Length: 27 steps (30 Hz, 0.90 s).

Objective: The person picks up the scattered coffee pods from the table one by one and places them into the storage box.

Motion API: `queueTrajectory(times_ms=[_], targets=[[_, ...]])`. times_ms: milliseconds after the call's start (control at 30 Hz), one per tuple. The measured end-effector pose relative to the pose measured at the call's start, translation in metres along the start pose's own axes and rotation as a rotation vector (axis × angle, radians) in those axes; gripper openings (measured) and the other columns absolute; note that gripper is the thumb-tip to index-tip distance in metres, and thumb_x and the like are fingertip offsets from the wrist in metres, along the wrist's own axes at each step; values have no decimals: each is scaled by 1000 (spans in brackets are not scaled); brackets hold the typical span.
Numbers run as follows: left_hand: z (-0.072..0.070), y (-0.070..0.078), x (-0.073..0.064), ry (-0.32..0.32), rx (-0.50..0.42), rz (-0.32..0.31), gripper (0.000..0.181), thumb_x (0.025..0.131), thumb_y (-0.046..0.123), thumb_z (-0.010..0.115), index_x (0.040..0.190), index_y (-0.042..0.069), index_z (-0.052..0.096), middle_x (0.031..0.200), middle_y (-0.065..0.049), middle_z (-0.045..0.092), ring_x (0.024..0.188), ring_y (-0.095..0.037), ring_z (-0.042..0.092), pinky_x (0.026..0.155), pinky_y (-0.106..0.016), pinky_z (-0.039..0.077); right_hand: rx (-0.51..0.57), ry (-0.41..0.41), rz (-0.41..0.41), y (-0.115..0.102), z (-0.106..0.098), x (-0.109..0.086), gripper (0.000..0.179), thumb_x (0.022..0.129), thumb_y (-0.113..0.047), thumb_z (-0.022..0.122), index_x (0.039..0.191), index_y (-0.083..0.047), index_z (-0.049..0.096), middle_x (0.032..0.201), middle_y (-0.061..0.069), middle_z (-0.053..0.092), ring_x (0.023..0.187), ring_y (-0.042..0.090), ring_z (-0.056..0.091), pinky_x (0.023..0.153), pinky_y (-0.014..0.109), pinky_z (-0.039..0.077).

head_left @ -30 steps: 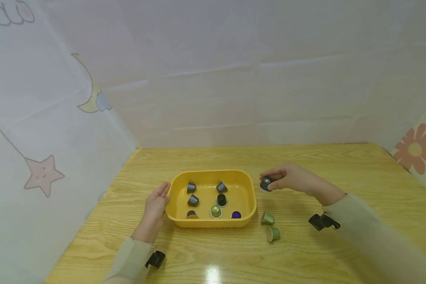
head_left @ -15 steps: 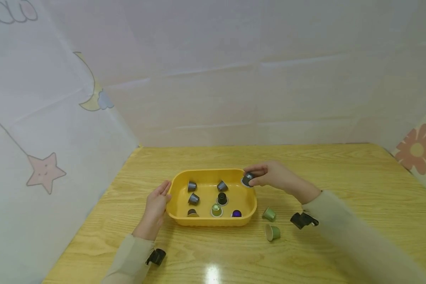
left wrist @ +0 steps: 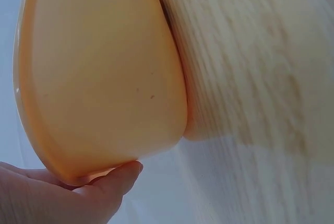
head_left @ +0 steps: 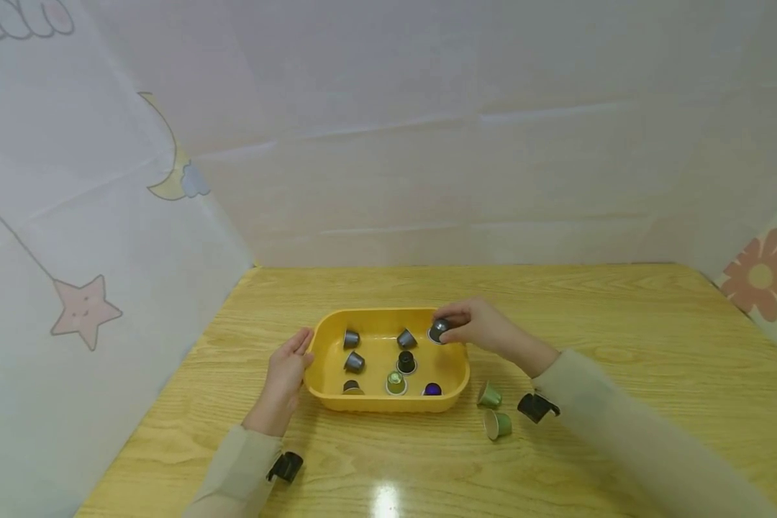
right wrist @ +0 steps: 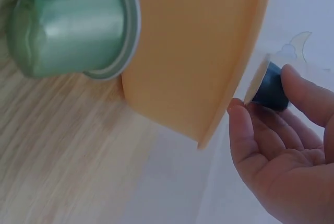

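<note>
My left hand [head_left: 286,378] rests against the left end of a yellow plastic tub [head_left: 388,404]. Its fingers look straight along the outside; in the left wrist view the thumb [left wrist: 122,177] lies against the outer wall below the rim. Over the tub's right end, my right hand [head_left: 482,331] pinches a dark grey coffee capsule [head_left: 438,330] between thumb and fingertips. In the right wrist view this capsule [right wrist: 271,87] is tilted, its pale lid facing left, level with the rim. Several capsules lie in the tub: grey [head_left: 355,362], black [head_left: 406,362], green [head_left: 396,383] and purple [head_left: 432,389].
Two green capsules, one [head_left: 490,395] behind the other [head_left: 498,424], lie on the wooden table [head_left: 589,309] to the right of the tub. A pale printed cloth [head_left: 375,180] hangs behind the table and along its sides.
My right hand has carried the dark grey capsule leftward, from outside the tub to over its right end. The left hand has kept its place at the tub.
</note>
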<state>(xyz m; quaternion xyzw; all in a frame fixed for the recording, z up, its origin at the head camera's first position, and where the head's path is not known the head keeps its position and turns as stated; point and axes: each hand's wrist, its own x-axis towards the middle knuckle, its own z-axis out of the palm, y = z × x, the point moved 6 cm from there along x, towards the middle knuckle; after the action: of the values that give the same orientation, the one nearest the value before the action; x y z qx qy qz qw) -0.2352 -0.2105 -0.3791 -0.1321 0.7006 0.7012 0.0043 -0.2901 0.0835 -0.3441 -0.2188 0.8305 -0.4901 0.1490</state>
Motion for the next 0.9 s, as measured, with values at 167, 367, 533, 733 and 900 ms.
queueTrajectory(times_ms=[167,367,533,733,900], targets=[[1,0,0,-8,4,0,55,100,-9,34,152,-3,19,157,-16,23,145,-33,16,116,-46,21,-3,-10,-29,2,-1,-3,45,93,-2,64,132,14,50,132,28,54,121,40,54,95,40,52],[2,-1,-1,-7,30,-5,54,100,-9,34,152,-3,21,157,-16,23,145,-33,16,116,-46,22,10,22,-40,6,-13,-19,42,94,-3,62,130,16,51,128,30,56,114,40,58,93,39,53],[1,1,-1,-6,36,-3,54,100,-8,34,152,-2,21,158,-16,22,145,-34,16,116,-45,22,-82,106,-31,12,-28,-32,39,95,-13,64,127,10,57,122,24,62,112,37,60,92,43,53],[0,0,0,-12,39,-5,54,100,-8,34,152,-3,20,158,-15,22,145,-32,16,116,-45,23,-111,157,-29,27,-41,-41,39,96,-16,64,127,8,58,122,23,62,112,37,60,92,45,53],[0,-1,1,-5,26,-7,54,100,-8,34,152,-3,20,158,-15,22,145,-32,16,116,-44,23,-89,87,-24,40,-40,-45,46,94,-16,66,131,9,54,129,25,58,117,39,57,93,43,53]])
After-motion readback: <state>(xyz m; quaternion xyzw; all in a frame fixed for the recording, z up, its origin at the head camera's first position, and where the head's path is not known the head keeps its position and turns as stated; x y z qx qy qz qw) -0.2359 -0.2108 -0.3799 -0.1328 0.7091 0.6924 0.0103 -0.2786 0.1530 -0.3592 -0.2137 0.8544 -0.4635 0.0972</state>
